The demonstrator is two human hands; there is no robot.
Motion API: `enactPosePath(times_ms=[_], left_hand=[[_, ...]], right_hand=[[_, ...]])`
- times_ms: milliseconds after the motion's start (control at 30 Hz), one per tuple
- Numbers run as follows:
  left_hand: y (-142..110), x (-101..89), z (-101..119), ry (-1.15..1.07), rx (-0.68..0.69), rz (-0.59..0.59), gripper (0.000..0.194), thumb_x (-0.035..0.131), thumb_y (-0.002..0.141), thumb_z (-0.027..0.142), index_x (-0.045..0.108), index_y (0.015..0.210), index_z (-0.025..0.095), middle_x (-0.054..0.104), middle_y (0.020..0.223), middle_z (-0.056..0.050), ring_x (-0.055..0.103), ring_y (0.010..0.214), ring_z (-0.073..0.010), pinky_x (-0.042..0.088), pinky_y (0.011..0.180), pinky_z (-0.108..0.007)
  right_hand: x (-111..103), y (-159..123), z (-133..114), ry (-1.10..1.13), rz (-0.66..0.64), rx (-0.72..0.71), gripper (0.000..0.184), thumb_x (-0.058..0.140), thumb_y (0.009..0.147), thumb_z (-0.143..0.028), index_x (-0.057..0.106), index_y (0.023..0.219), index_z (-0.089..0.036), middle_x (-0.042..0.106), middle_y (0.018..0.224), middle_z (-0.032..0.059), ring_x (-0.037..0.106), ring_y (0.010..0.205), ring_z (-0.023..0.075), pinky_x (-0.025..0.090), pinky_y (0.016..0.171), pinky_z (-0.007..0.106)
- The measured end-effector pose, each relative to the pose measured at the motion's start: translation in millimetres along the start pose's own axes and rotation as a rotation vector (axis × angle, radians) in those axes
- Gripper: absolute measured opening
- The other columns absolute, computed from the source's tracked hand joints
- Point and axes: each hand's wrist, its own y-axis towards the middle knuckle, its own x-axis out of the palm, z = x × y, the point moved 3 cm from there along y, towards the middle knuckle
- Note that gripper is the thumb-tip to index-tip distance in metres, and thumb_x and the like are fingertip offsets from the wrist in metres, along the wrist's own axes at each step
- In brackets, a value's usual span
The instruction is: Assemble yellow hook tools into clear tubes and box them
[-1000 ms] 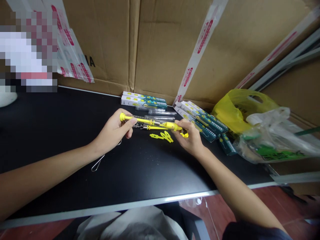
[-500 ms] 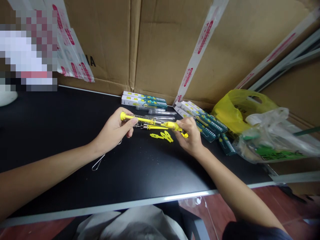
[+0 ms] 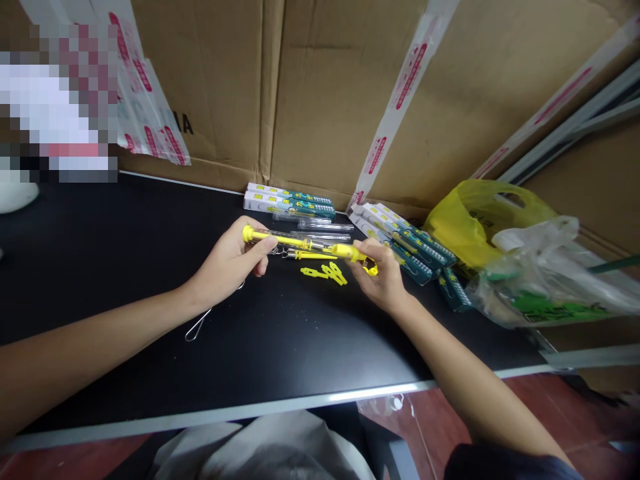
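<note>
My left hand (image 3: 237, 257) is closed around a spring scale's clear tube (image 3: 280, 238), which has a yellow end and a yellow rod inside. At the tube's other end, my right hand (image 3: 383, 270) pinches a yellow end piece (image 3: 347, 252). The two parts lie in line; whether they are joined I cannot tell. Just beneath them on the table is another yellow rod (image 3: 315, 255) with metal at its left end. Small flat yellow pieces (image 3: 323, 273) lie nearer me. A bent wire hook (image 3: 197, 327) shows below my left wrist, its upper part hidden.
Clear tubes (image 3: 325, 226) lie behind my hands on the black table (image 3: 280, 353). Printed boxes (image 3: 287, 200) rest against the cardboard wall (image 3: 330, 100), with more boxes (image 3: 407, 240) to the right. A yellow bag (image 3: 460, 217) and a clear plastic bag (image 3: 555, 273) occupy the right side.
The view has shifted very slightly. Both hands keep the same hold on the spring scale's parts.
</note>
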Motion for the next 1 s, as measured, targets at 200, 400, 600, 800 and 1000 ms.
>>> enactPosePath(times_ms=[200,400,600,800,1000], left_hand=[[-0.2,1.0,-0.1,-0.005,-0.009,-0.004,0.01,0.054,0.088,0.022,0.045,0.089,0.018,0.051,0.051,0.009,0.05,0.045,-0.0071,0.04,0.047,-0.019],[-0.2,0.8,0.1,-0.014,-0.004,0.0,0.01,0.055,0.088,0.02,0.045,0.088,0.018,0.051,0.05,0.009,0.05,0.045,-0.0069,0.04,0.047,-0.018],[-0.1,-0.1,0.7,-0.018,0.007,0.004,0.011,0.055,0.088,0.019,0.045,0.088,0.018,0.051,0.051,0.009,0.05,0.044,-0.0064,0.04,0.046,-0.018],[0.1,0.1,-0.3,-0.004,-0.008,-0.003,0.01,0.055,0.088,0.019,0.045,0.089,0.017,0.051,0.051,0.009,0.05,0.044,-0.0063,0.039,0.046,-0.017],[0.4,0.1,-0.9,-0.001,-0.006,0.0,0.01,0.055,0.088,0.021,0.045,0.088,0.017,0.051,0.05,0.009,0.05,0.045,-0.0069,0.039,0.046,-0.018]], right_hand=[[-5.3,6.8,-7.5,-0.153,0.042,-0.047,0.044,0.06,0.086,-0.013,0.046,0.124,-0.031,0.055,0.098,0.0059,0.057,0.089,0.0219,0.05,0.074,0.041],[-1.7,4.9,-5.7,-0.083,0.002,-0.065,0.045,0.055,0.088,-0.01,0.041,0.127,-0.028,0.057,0.092,0.0054,0.056,0.081,0.0206,0.049,0.071,0.039],[2.3,-1.1,-1.2,-0.01,-0.013,-0.033,0.041,0.054,0.089,-0.011,0.041,0.124,-0.029,0.055,0.083,0.002,0.054,0.067,0.0166,0.048,0.059,0.031],[4.9,-9.2,2.9,-0.046,0.007,0.026,0.037,0.055,0.092,-0.021,0.04,0.126,-0.029,0.058,0.082,0.0016,0.055,0.058,0.0146,0.048,0.048,0.027],[4.1,-10.3,3.2,-0.056,0.014,0.04,0.041,0.059,0.091,-0.023,0.041,0.127,-0.029,0.059,0.08,0.0002,0.055,0.054,0.0131,0.046,0.045,0.024]])
